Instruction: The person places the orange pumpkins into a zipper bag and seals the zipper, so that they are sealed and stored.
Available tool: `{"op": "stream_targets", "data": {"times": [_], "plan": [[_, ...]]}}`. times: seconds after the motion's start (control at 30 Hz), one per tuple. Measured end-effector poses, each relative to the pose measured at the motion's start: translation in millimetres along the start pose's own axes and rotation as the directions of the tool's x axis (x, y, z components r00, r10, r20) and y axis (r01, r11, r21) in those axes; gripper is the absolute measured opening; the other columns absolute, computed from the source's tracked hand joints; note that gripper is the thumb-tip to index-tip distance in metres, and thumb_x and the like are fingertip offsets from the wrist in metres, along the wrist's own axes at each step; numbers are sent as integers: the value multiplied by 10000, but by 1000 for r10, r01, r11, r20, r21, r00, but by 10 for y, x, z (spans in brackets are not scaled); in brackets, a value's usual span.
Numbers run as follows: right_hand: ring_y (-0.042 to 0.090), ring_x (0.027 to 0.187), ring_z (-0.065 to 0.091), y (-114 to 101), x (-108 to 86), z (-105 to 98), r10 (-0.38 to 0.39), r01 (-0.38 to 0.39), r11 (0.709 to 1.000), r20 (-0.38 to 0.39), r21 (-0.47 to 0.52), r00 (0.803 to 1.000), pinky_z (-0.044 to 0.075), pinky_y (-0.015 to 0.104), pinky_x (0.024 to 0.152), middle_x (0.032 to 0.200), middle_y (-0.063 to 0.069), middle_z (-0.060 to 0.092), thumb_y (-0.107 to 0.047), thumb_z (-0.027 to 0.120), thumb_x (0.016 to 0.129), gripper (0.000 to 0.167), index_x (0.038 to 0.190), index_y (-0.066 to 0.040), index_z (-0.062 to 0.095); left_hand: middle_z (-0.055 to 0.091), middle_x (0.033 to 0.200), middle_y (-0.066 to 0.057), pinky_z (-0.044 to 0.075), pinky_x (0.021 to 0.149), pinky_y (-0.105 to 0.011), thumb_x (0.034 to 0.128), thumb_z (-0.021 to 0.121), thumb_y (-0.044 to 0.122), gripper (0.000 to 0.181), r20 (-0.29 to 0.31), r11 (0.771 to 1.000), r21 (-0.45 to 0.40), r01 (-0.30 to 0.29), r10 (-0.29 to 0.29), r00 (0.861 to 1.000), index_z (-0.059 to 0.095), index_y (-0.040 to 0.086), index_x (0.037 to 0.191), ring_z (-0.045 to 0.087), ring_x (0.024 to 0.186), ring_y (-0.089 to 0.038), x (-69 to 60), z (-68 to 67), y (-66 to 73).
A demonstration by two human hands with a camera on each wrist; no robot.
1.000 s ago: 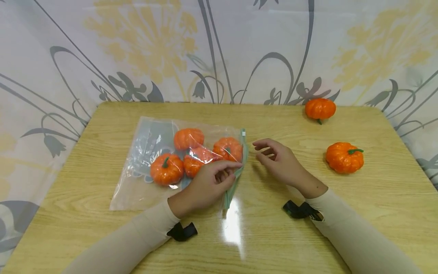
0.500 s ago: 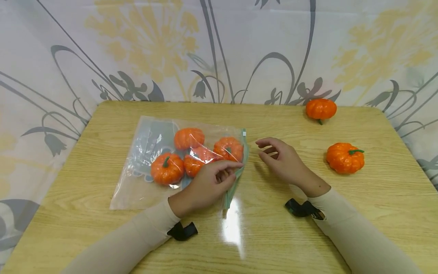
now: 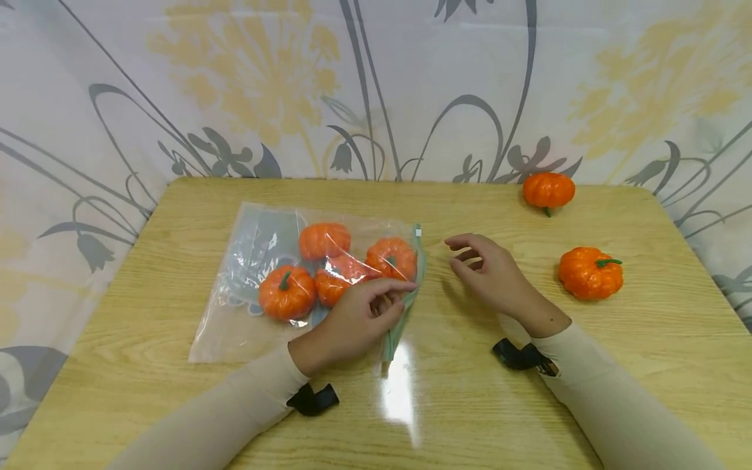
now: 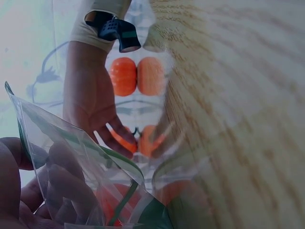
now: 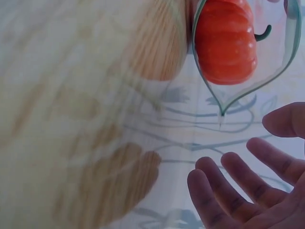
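Gripping the near part of a clear bag's green-edged mouth, the left hand [image 3: 355, 313] lies across the near right portion of the bag [image 3: 220, 336], its index finger reaching along the rim [image 3: 421, 258]. The right hand [image 3: 487, 271] holds nothing, its fingers loosely curved and thumb set apart, just beyond the mouth and not touching it.

The bag lies left of center on the wood-grain surface [image 3: 117, 313], four orange pumpkins [image 3: 325, 241] inside. The spatial relation that seems to count most is mouth to right hand: the bag sits to that hand's left, its parted rim facing the curved fingers across a narrow gap. Of the two, the left hand is nearer, already in contact.

The bag's long axis runs side to side, its sealed end at left and its mouth at right, with the rim running from far to near across that axis. The right wrist view shows the rim bowed apart, with a pumpkin [image 5: 226, 43] visible within.

Well to the right of the bag are two loose pumpkins. The nearer one [image 3: 589, 273] has its stem pointing right, away from both hands; the farther one [image 3: 549, 190], near the back edge, has its stem pointing toward the person.
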State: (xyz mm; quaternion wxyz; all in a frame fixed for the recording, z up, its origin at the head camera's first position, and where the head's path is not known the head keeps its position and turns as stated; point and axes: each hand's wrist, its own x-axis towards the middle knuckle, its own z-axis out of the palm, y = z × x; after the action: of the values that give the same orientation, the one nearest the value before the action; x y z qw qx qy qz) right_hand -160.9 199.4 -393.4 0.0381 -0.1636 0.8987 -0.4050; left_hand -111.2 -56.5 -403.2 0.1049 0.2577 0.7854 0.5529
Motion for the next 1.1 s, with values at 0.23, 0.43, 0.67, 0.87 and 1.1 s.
{"op": "stream_targets", "data": {"times": [0.23,0.43,0.67,0.87,1.1], "plan": [[355,1107,645,12,30,-46,-9,8,1000,-11,-30,1000,552,525,913,1323,213,590,-90,584,995,354,1332,16,561,658,936,-73,511,660,-205,968,569,53,327,-14,1000,0,-8,8,1000,653,20,1283,557,723,-83,-16,-15,0],[358,1105,644,10,49,-68,0,0,999,2,-45,1000,552,524,911,1328,220,586,-92,593,990,364,1333,24,558,654,944,-71,507,665,-198,971,565,55,324,-9,1000,2,3,-3,1000,654,17,1281,555,729,-78,-33,-32,11],[367,1117,634,29,67,-108,-5,5,997,-5,-74,1000,553,527,915,1337,225,577,-102,597,987,374,1338,24,560,660,953,-84,516,678,-199,969,567,53,325,-9,1000,-4,3,-3,1000,654,21,1281,569,741,-86,-34,-33,9],[373,1119,620,59,-21,-174,-21,19,989,-10,-146,1000,551,543,908,1328,219,576,-99,573,986,370,1335,24,561,657,939,-72,513,669,-197,970,568,60,338,22,1000,-15,9,-9,1000,645,24,1298,571,732,-85,-9,7,-31],[372,1130,570,44,-171,-324,-85,71,974,-56,-216,995,521,567,909,1310,221,574,-81,592,974,380,1340,18,564,658,944,-62,509,661,-191,971,577,57,340,26,1000,1,10,-10,1000,645,31,1303,569,733,-89,2,-5,-17]]}}
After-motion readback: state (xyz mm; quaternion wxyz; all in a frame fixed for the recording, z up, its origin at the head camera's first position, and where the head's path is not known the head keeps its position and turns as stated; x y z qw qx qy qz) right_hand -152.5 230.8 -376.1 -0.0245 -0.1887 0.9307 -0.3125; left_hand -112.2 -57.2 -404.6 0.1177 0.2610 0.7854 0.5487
